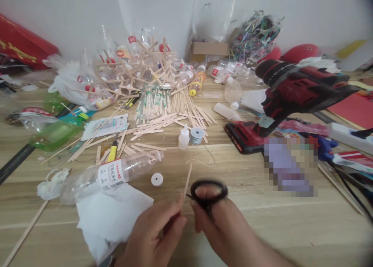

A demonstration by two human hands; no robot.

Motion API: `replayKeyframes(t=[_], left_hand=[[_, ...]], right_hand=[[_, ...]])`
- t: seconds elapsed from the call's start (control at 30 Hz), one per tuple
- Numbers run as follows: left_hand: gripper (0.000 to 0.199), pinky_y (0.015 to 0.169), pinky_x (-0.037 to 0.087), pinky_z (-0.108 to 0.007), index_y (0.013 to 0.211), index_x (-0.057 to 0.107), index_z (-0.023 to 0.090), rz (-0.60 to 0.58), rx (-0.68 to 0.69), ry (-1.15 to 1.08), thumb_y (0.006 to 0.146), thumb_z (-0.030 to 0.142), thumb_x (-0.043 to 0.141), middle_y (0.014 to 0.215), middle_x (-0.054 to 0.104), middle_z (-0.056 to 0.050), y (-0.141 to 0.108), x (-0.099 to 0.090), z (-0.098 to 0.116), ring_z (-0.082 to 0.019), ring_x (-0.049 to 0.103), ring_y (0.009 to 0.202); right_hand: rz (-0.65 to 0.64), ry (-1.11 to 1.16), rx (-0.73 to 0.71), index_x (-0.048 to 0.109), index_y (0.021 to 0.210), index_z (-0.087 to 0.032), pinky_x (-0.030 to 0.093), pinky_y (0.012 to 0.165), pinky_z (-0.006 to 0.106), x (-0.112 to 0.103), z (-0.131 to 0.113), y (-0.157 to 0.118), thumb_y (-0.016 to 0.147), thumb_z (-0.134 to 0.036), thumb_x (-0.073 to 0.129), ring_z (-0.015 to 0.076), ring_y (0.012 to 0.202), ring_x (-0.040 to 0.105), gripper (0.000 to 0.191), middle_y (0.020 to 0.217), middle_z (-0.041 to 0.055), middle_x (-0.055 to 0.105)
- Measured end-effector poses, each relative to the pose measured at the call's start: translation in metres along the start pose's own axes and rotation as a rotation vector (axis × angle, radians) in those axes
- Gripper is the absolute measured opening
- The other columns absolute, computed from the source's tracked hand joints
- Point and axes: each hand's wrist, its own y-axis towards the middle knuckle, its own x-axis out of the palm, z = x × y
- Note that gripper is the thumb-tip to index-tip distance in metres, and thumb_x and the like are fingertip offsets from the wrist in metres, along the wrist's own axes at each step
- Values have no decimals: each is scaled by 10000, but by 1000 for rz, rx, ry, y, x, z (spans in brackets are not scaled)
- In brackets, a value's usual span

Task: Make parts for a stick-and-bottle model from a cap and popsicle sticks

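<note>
Left hand (159, 228): fingers closed, pinching wooden stick (188, 179);
Right hand (230, 224): fingers curled, gripping black scissors (208, 182);
Spool (197, 134): on surface (291, 220), beside small bottle (183, 139).

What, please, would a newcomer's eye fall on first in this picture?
Most likely the large red-and-black power drill, standing on its battery at the right of the pale wooden table. Next, the jumble of pale wooden sticks and clear plastic bottles at the back, left of centre. At the front centre, the right hand holds black-handled scissors beside a narrow pale wooden stick in the left hand.
</note>
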Motion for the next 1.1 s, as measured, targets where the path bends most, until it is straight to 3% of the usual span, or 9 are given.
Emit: replayKeyframes(t=[0.13,0.33,0.4,0.5,0.57,0.77,0.97,1.03,1.1], left_hand=[[206,694,556,-156,1113,618,211,67,92,3,925,163,548,859,732,-6,3,1,0,-126,708,769],[249,679,558,-154,1164,627,185,-18,5,-8,924,180,560,868,736,-17,-1,-1,-1,-121,700,749],[247,681,554,-148,1153,626,194,-4,11,-7,916,159,568,862,732,-8,-2,0,-2,-111,692,731],[247,687,548,-146,1140,613,215,68,79,-10,911,136,565,834,721,7,1,1,-2,-107,689,717],[232,687,547,-150,1118,617,221,72,98,-16,912,132,557,830,718,6,3,2,-1,-114,692,723],[222,666,563,-175,1114,642,191,-19,7,-39,915,168,549,782,712,-3,2,0,-1,-134,693,698],[222,704,548,-140,1098,617,227,66,81,-33,909,129,555,823,721,18,4,1,0,-119,713,767],[198,702,551,-150,1090,624,219,45,42,-41,922,153,543,810,714,12,3,0,1,-124,708,764],[185,692,556,-165,1086,633,201,-17,-5,-52,932,179,533,806,708,-2,2,-1,2,-129,699,750]], right_hand=[[-320,561,318,379,759,-241,357,370,197,-2,-10,5,873,-501,451,107,351,478,293,461,-107,372],[136,-199,-178,525,846,-222,461,586,321,0,5,-4,860,-305,496,190,601,606,89,684,37,617],[77,-120,-109,511,870,-223,459,568,310,0,4,-4,885,-325,477,186,580,613,108,654,22,610],[-228,400,233,410,822,-238,402,422,222,-1,-3,0,908,-464,452,128,401,529,245,483,-92,430],[-314,562,313,382,810,-243,377,385,198,0,-4,0,902,-519,448,113,360,494,298,456,-115,386],[129,-209,-162,530,849,-223,455,586,324,2,10,-4,875,-332,487,203,623,622,120,712,68,655],[-308,556,330,393,781,-242,362,372,202,0,-4,2,899,-487,438,119,360,497,276,458,-102,393],[-204,437,241,411,772,-237,394,404,216,0,-3,0,895,-466,462,124,397,519,265,482,-81,438],[4,86,-1,491,826,-224,455,512,273,0,3,-5,896,-382,487,165,528,594,173,592,-7,578]])
